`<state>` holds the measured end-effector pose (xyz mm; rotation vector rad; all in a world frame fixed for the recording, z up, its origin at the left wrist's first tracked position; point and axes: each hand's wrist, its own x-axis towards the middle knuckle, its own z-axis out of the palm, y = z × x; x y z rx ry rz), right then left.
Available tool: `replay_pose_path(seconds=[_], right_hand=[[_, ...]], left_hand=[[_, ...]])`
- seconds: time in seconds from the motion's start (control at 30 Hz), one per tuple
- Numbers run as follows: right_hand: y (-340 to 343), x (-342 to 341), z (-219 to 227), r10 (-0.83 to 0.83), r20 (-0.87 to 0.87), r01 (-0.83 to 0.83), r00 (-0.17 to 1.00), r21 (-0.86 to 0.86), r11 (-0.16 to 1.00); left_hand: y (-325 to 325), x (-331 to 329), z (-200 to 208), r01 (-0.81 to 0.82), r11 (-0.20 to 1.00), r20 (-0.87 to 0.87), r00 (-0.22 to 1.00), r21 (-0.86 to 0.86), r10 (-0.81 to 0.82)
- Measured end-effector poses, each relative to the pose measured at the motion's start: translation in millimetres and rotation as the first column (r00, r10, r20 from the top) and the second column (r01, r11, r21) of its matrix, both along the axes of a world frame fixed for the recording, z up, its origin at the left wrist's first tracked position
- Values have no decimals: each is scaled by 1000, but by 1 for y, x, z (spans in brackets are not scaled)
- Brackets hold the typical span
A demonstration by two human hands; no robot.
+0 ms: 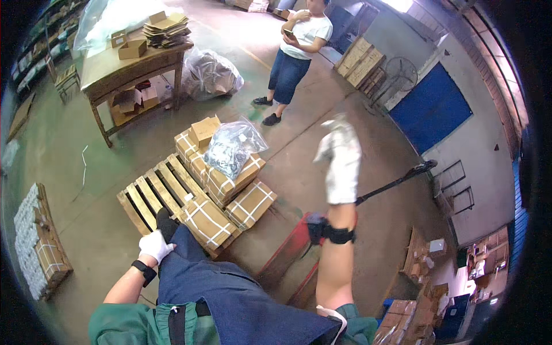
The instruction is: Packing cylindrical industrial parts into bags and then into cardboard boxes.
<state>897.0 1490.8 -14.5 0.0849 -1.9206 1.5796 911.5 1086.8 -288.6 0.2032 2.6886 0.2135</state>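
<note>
My left hand, in a white glove, is beside my bent leg, its thumb stuck out toward the trousers and nothing visible in it. My right hand, also white-gloved, is raised out in front with thumb and fingers apart. Its fingertips are smeared by motion, and I see nothing held. Ahead of me stands a wooden pallet with strapped brown cartons on its right part. A clear plastic bag of small items lies on the upper cartons, next to an open cardboard box. My foot is at the pallet's near edge.
A red pallet jack with a black handle stands at the right. Someone in a white shirt stands beyond the cartons. A wooden table holds flattened cardboard. A loaded pallet is at far left, a large fan at right.
</note>
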Motion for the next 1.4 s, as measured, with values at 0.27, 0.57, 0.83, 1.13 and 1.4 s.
replay_pose_path(seconds=[0.27,0.57,0.83,1.13,1.4], right_hand=[[-15,7,-73,163,248,-91,955,-277,957],[24,14,6,-50,57,47,997,40,998],[22,149,-363,-46,758,12,650,50,999],[42,376,-549,-109,986,-251,-125,75,965],[38,433,-622,-63,951,-19,-302,60,998]], left_hand=[[-7,6,-69,53,989,118,991,138,-69],[-6,-34,-113,147,930,-197,977,337,-83],[45,-34,-31,266,963,-150,952,-36,-268],[113,-27,-20,629,757,26,765,177,-643],[97,-29,-75,739,596,182,569,314,-802]])
